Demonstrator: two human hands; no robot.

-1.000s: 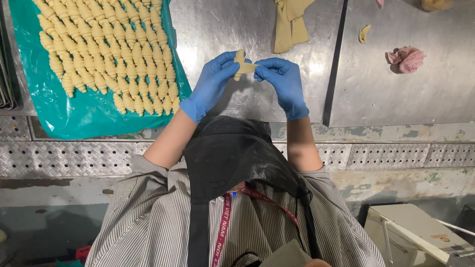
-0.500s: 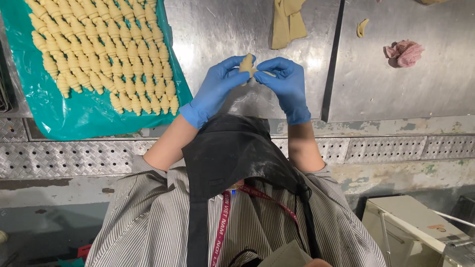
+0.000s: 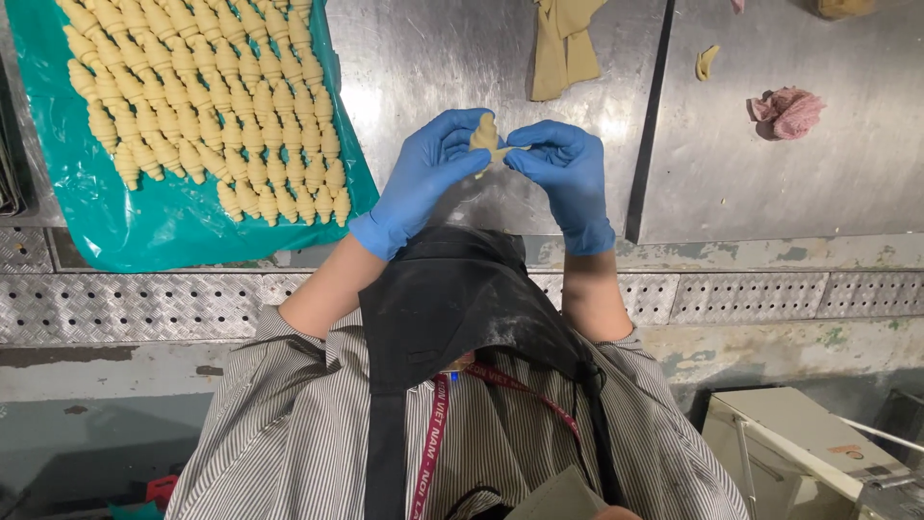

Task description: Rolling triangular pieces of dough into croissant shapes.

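Both gloved hands pinch one small dough piece above the steel worktop.

Left hand (image 3: 423, 183), in a blue glove, grips the left side of the pale dough piece (image 3: 484, 137) between thumb and fingertips; right hand (image 3: 563, 169), also blue-gloved, pinches the thin tip on its right side. The dough piece is held in the air between the two hands, clear of the metal table (image 3: 433, 58). To the left, a teal plastic sheet (image 3: 173, 226) carries many shaped dough rolls (image 3: 207, 106) laid in close diagonal rows. A flat strip of dough (image 3: 563, 43) lies on the table beyond the hands. Further right lie a small dough scrap (image 3: 706, 62) and a crumpled pink cloth (image 3: 787, 111), well apart from the hands.
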